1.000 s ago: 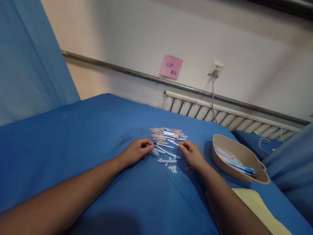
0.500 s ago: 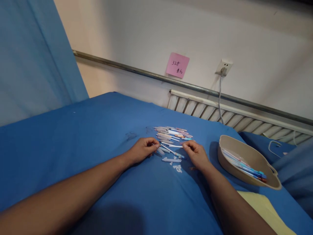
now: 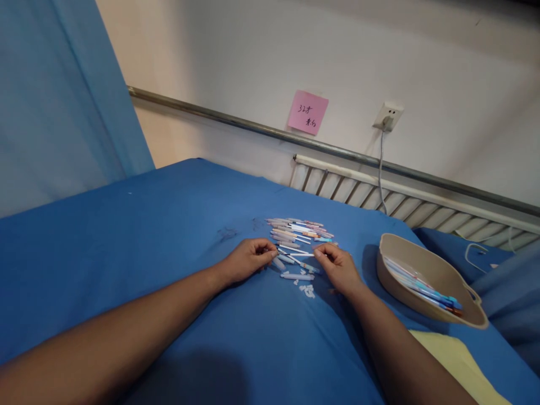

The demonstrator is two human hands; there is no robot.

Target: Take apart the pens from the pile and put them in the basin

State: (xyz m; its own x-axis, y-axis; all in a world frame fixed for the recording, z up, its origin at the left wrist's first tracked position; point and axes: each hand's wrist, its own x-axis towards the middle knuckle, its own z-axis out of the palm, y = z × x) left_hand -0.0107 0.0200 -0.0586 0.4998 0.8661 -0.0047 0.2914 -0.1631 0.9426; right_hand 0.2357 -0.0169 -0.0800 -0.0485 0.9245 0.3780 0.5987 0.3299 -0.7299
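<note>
Both my hands rest on a blue sheet (image 3: 160,236) beside a heap of loose pen parts (image 3: 299,232): pale barrels, thin refills and small caps. My left hand (image 3: 248,260) is curled, its fingertips pinched on a pale pen barrel at the heap's near left side. My right hand (image 3: 337,266) pinches the end of a thin white refill (image 3: 300,255) that points left toward the other hand. A clear barrel (image 3: 297,276) and a few tiny white bits (image 3: 309,290) lie just in front of my hands.
A beige oval tray (image 3: 426,269) with several assembled pens stands to the right. A yellow cloth (image 3: 447,351) lies near my right forearm. Behind are a wall rail, a radiator (image 3: 405,199), a pink note (image 3: 307,112), a socket with cable, and a blue curtain (image 3: 59,95) at left.
The view has shifted slightly. My right hand has drawn the thin refill a little closer to my left hand; both hands stay by the heap.
</note>
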